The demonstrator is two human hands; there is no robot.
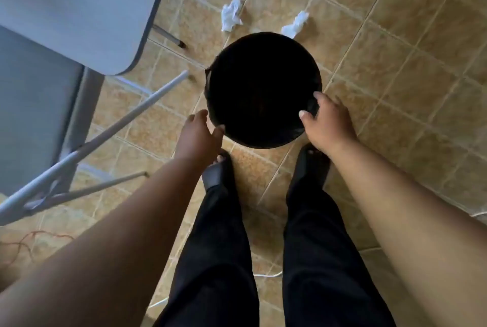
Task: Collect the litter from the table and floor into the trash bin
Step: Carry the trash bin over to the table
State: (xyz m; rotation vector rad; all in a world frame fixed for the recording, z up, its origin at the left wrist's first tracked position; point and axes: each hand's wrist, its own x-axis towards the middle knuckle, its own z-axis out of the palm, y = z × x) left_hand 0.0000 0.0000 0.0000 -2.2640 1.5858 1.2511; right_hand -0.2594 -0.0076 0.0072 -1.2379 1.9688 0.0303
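Standing: legs (216,261) in black trousers, dark sandals, on glossy tan floor tiles (395,68)
Left hand (197,134): fingers curled loosely at the bin's near-left rim; grip cannot be told
Right hand (326,121): fingers clasped over the near-right rim
Trash bin (263,89): round, black, dark inside, between both hands
Writing: none legible
Litter: two crumpled white tissues (231,14) (296,23) on the floor just beyond the bin
Table (79,5): grey, rounded corner, far left

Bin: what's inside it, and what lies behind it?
The bin's inside is pure black; contents cannot be told. Behind it, two crumpled tissues lie on the tiled floor.
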